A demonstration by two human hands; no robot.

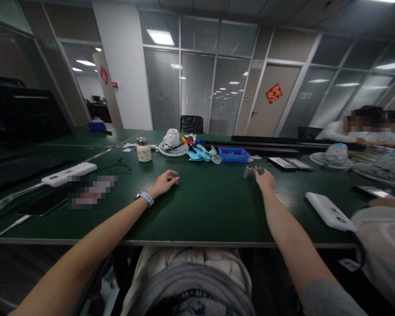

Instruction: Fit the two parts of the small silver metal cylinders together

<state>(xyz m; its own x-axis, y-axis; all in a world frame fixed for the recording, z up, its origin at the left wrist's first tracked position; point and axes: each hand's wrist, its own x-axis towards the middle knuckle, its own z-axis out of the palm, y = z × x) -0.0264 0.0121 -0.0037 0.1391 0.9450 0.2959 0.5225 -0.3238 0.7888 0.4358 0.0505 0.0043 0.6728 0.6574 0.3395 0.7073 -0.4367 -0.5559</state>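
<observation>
- Two small, grey cylinders (248,172): on smooth green counter (210,206), beside right hand (266,179); fingers at one, cannot tell whether pinching.
- Left hand (165,182): fingers curved, spread.
- One rectangular blue plastic basket (233,155): beyond cylinders.

Grey shirt (171,281), pale lettering and graphic (197,295) on dark patch at its front. Short grey sleeve (332,300) right of shirt. Creased pale-beige trousers (145,265) just beyond shirt. Silvery wristwatch (145,198), pale band, farther ahead, left of shirt.
</observation>
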